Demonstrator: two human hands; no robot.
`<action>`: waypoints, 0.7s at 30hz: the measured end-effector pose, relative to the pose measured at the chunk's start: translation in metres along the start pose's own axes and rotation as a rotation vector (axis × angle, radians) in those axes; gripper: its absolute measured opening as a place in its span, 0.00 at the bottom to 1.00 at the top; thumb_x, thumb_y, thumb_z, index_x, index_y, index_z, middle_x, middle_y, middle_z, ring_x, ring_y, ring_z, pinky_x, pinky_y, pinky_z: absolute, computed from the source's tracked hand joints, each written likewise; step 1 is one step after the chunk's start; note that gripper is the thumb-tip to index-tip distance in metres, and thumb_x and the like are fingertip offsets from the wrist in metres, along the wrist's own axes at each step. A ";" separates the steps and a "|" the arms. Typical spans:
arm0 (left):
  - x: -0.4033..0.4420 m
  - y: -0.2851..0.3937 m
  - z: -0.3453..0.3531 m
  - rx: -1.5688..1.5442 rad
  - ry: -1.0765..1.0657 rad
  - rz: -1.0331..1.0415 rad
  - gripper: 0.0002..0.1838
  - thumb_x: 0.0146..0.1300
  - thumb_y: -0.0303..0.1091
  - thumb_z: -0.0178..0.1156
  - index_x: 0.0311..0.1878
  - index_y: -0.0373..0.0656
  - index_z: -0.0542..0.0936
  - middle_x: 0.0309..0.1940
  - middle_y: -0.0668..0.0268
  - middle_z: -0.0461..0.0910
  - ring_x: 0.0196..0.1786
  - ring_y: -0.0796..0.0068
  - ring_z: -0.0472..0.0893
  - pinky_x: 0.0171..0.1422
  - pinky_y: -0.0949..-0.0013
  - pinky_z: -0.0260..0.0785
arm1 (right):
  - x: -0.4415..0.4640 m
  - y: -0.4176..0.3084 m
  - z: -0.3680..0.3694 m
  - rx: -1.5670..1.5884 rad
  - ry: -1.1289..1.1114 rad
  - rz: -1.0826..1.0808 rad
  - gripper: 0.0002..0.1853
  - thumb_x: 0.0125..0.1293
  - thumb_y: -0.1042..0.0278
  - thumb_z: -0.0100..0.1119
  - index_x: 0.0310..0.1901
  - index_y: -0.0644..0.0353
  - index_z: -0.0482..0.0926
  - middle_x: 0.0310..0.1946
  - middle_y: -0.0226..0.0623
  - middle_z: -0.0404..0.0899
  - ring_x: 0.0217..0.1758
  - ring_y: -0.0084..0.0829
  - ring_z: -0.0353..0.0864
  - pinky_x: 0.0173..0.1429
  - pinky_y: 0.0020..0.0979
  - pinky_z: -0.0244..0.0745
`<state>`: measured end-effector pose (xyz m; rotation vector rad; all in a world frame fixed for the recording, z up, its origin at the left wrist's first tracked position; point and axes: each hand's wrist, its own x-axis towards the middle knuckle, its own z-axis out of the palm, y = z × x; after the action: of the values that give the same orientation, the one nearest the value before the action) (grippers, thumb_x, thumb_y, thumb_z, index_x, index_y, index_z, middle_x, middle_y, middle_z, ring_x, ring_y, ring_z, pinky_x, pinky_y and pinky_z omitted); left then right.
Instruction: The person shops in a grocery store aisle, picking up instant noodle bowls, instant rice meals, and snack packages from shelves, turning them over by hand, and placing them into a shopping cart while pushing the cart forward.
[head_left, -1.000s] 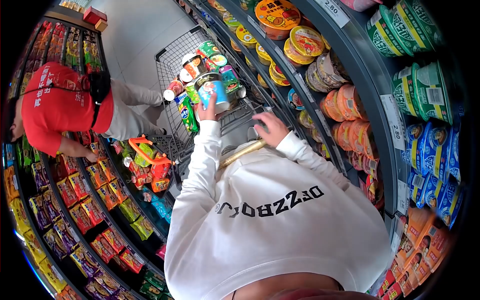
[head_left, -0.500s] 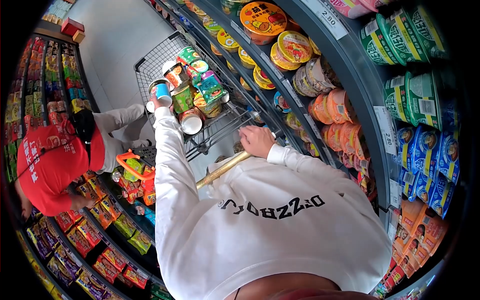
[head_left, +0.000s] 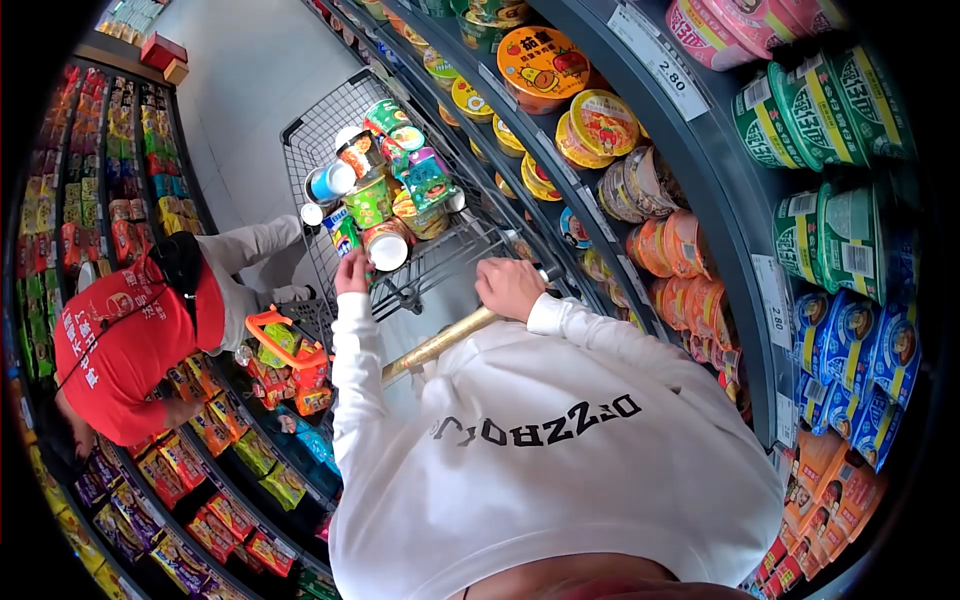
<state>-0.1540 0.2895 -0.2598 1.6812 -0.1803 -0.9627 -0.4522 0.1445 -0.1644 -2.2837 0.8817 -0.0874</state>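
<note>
My left hand (head_left: 352, 274) is at the near edge of a wire shopping cart (head_left: 298, 150), just below a blue-and-green packet (head_left: 341, 232). Its fingers look loosely apart, and I see nothing held in them. My right hand (head_left: 508, 288) is closed over the cart's gold-coloured handle (head_left: 440, 345). A cup with a blue label (head_left: 328, 182) lies tipped among the goods in the cart. Around it are a green noodle cup (head_left: 369, 200), a cup with a white base (head_left: 387, 247) and a dark teal-and-purple package (head_left: 427, 182).
Shelves of noodle bowls (head_left: 540, 65) run close along the right, with green cups (head_left: 825, 110) and blue packs (head_left: 855, 345). On the left a person in a red shirt (head_left: 140, 345) stands by snack shelves and an orange-handled basket (head_left: 290, 340).
My left hand has let go of the blue-labelled cup, which now lies in the cart, and has drawn back toward me. My right hand stays on the handle.
</note>
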 end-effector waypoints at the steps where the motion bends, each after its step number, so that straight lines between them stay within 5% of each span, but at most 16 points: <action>1: -0.015 0.000 -0.003 0.118 -0.044 0.031 0.11 0.72 0.35 0.58 0.52 0.41 0.81 0.39 0.71 0.83 0.35 0.82 0.79 0.35 0.75 0.69 | 0.004 -0.002 -0.002 -0.009 0.005 -0.005 0.09 0.62 0.62 0.56 0.31 0.58 0.78 0.29 0.40 0.82 0.35 0.45 0.84 0.39 0.48 0.78; 4: -0.066 0.002 -0.013 0.597 -0.212 0.098 0.09 0.70 0.35 0.59 0.45 0.40 0.81 0.40 0.58 0.84 0.47 0.67 0.83 0.55 0.67 0.73 | 0.020 -0.004 -0.001 -0.023 0.013 -0.014 0.10 0.62 0.61 0.56 0.32 0.59 0.79 0.30 0.40 0.82 0.35 0.46 0.84 0.40 0.48 0.78; 5: -0.085 0.014 -0.008 0.756 -0.206 0.414 0.09 0.66 0.34 0.62 0.45 0.40 0.82 0.51 0.50 0.82 0.52 0.54 0.82 0.58 0.59 0.74 | 0.025 -0.005 0.000 -0.030 0.014 -0.010 0.10 0.62 0.61 0.56 0.32 0.59 0.79 0.30 0.41 0.82 0.35 0.46 0.84 0.40 0.48 0.78; 7: -0.106 0.014 -0.009 1.083 -0.103 0.616 0.11 0.62 0.34 0.63 0.47 0.42 0.82 0.63 0.47 0.74 0.58 0.43 0.77 0.63 0.52 0.71 | 0.035 -0.007 0.001 -0.043 0.011 -0.004 0.10 0.62 0.62 0.55 0.32 0.59 0.79 0.30 0.41 0.83 0.34 0.46 0.84 0.40 0.47 0.78; 10: -0.126 0.016 -0.001 1.107 -0.045 0.406 0.12 0.67 0.38 0.58 0.49 0.44 0.82 0.70 0.46 0.65 0.60 0.42 0.75 0.65 0.50 0.68 | 0.052 -0.013 -0.004 -0.055 0.018 -0.002 0.10 0.62 0.62 0.55 0.32 0.60 0.80 0.29 0.42 0.83 0.34 0.47 0.84 0.40 0.47 0.79; 13: -0.120 0.001 -0.006 1.224 0.042 0.478 0.14 0.68 0.41 0.53 0.43 0.44 0.84 0.53 0.55 0.80 0.52 0.50 0.79 0.56 0.50 0.69 | 0.068 -0.015 -0.003 -0.046 0.034 0.000 0.11 0.62 0.62 0.55 0.32 0.61 0.80 0.29 0.43 0.83 0.33 0.47 0.84 0.39 0.47 0.79; 14: -0.116 0.005 -0.005 1.221 0.032 0.478 0.14 0.68 0.41 0.53 0.43 0.44 0.84 0.53 0.55 0.80 0.52 0.50 0.79 0.56 0.50 0.69 | 0.074 -0.015 -0.002 -0.043 0.039 -0.006 0.11 0.62 0.62 0.55 0.32 0.61 0.81 0.29 0.43 0.83 0.33 0.48 0.84 0.40 0.47 0.79; 16: -0.107 0.026 0.004 1.247 0.062 0.411 0.13 0.67 0.37 0.53 0.32 0.42 0.82 0.35 0.59 0.83 0.42 0.52 0.81 0.47 0.49 0.71 | 0.085 -0.019 -0.003 -0.050 0.032 0.017 0.11 0.62 0.62 0.55 0.32 0.61 0.81 0.29 0.44 0.83 0.33 0.48 0.85 0.40 0.47 0.79; 21: -0.076 0.040 0.011 1.172 0.226 0.559 0.17 0.66 0.36 0.52 0.21 0.41 0.76 0.21 0.57 0.76 0.27 0.50 0.78 0.31 0.50 0.69 | 0.119 -0.022 0.001 -0.081 0.051 0.055 0.12 0.63 0.61 0.55 0.32 0.60 0.82 0.30 0.44 0.85 0.33 0.49 0.85 0.42 0.46 0.80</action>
<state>-0.1971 0.3105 -0.1877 2.5404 -1.1630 -0.1715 -0.3475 0.0833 -0.1714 -2.3392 0.9905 -0.0875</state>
